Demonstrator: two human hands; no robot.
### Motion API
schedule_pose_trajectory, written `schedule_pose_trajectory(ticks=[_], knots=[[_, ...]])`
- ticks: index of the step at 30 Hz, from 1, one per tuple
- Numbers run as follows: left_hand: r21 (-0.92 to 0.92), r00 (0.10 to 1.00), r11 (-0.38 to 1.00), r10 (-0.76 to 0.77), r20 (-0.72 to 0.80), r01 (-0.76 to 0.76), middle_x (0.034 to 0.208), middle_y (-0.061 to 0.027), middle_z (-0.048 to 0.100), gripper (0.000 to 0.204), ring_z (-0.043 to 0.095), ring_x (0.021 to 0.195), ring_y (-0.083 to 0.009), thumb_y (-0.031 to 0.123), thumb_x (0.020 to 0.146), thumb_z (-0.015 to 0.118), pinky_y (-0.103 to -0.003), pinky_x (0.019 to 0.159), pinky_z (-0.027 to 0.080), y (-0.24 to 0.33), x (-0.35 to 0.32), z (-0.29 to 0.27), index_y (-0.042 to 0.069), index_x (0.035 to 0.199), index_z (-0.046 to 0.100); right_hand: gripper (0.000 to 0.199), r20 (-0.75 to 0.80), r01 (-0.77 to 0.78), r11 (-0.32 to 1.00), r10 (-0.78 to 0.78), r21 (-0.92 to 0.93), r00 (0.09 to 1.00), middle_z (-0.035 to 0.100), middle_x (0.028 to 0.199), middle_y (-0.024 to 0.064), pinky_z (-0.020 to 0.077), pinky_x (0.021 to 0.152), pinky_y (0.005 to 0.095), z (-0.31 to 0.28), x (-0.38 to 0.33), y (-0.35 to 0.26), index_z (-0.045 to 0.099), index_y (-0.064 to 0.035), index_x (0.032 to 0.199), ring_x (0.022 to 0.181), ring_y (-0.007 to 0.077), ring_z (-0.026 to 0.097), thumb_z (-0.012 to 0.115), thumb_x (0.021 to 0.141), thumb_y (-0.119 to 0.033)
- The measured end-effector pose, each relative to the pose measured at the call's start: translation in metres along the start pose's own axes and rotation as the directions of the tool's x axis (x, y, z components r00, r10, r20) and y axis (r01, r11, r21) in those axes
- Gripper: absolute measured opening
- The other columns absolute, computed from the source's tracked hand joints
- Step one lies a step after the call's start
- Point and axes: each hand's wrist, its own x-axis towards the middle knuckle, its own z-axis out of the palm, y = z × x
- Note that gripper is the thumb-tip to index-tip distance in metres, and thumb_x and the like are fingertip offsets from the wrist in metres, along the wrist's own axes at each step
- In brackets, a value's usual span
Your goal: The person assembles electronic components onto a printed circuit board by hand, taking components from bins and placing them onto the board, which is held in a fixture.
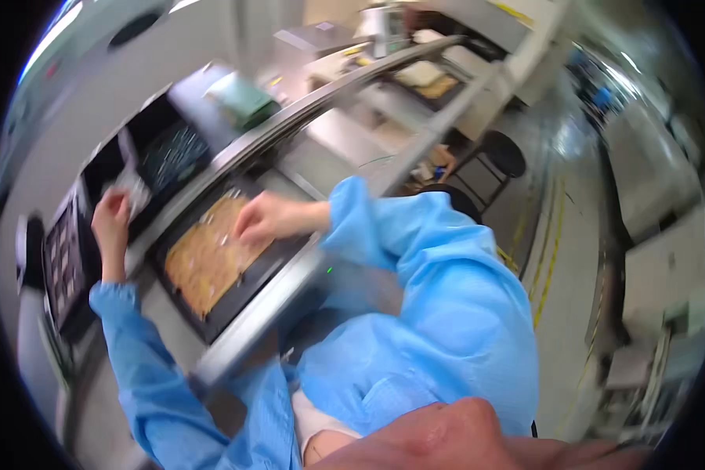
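Note:
My left hand (113, 223) is raised at the far left, its fingers closed on a crumpled clear plastic piece (137, 194), perhaps a bag. My right hand (265, 218) hovers over, or touches, a tan, brown-mottled board (207, 262); blur hides which. Its fingertips are pinched together, and whatever they hold is too small and smeared to name. Small pale bits lie on the board near those fingers. Beneath the board is a black tray (202, 323), resting on a metal-railed line in front of me.
Behind the tray stands a black bin (172, 160) of shiny clear pieces. A dark compartment tray (66, 258) is at far left. Metal rails (345, 82) run toward the upper right, where another tray (429, 82) sits. A black stool (500, 154) stands beside the line.

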Motion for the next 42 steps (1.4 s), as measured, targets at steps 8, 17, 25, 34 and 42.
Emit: schedule_pose_trajectory(ticks=[8, 17, 25, 34, 42], knots=[[-0.266, 0.972, 0.935, -0.214, 0.099, 0.233, 0.088, -0.0046, 0.072, 0.016, 0.067, 0.083, -0.0105, 0.009, 0.094, 0.065, -0.024, 0.075, 0.054, 0.127, -0.148, 0.024, 0.002, 0.105, 0.074, 0.02, 0.045, -0.325, 0.94, 0.322, 0.1, 0.946, 0.069, 0.085, 0.0034, 0.0525, 0.067, 0.0227, 0.0, -0.07, -0.026, 0.072, 0.001, 0.106, 0.074, 0.0088, 0.063, 0.07, 0.093, -0.014], [-0.429, 0.895, 0.787, -0.363, 0.258, 0.443, 0.093, -0.0049, 0.072, 0.018, 0.067, 0.088, -0.0103, 0.005, 0.092, 0.064, -0.025, 0.08, 0.054, 0.172, -0.191, 0.044, -0.001, 0.107, 0.072, 0.012, -0.016, -0.005, 0.97, 0.001, -0.242, 1.0, 0.064, 0.087, -0.0006, 0.0463, 0.063, 0.021, -0.004, -0.079, -0.036, 0.074, -0.0014, 0.101, 0.072, 0.0068, 0.057, 0.07, 0.092, -0.008], [-0.459, 0.917, 0.795, -0.317, 0.241, 0.396, 0.092, -0.0054, 0.072, 0.019, 0.067, 0.084, -0.0101, 0.003, 0.088, 0.063, -0.025, 0.078, 0.055, 0.173, -0.195, 0.051, -0.002, 0.104, 0.072, 0.012, -0.026, 0.046, 0.837, -0.072, -0.546, 0.997, 0.059, 0.081, 0.0035, 0.0432, 0.059, 0.026, 0.01, -0.077, -0.055, 0.076, -0.0031, 0.097, 0.072, 0.0111, 0.056, 0.072, 0.087, -0.002], [-0.477, 0.929, 0.799, -0.289, 0.229, 0.366, 0.092, -0.0053, 0.071, 0.02, 0.066, 0.084, -0.0097, 0.004, 0.088, 0.064, -0.025, 0.077, 0.055, 0.177, -0.195, 0.049, -0.001, 0.104, 0.073, 0.011, -0.055, 0.056, 0.768, -0.117, -0.638, 0.992, 0.058, 0.076, 0.0075, 0.0473, 0.065, 0.033, 0.012, -0.08, -0.058, 0.076, -0.0056, 0.092, 0.074, 0.0212, 0.056, 0.074, 0.082, -0.004], [-0.467, 0.941, 0.822, -0.235, 0.242, 0.325, 0.091, -0.0049, 0.071, 0.02, 0.066, 0.084, -0.0093, 0.004, 0.089, 0.063, -0.024, 0.075, 0.055, 0.179, -0.19, 0.051, -0.002, 0.105, 0.072, 0.011, 0.05, 0.282, 0.589, -0.378, -0.757, 0.924, 0.059, 0.078, 0.0073, 0.0461, 0.062, 0.0292, 0.01, -0.084, -0.056, 0.074, -0.002, 0.096, 0.072, 0.0164, 0.058, 0.072, 0.086, -0.002]])
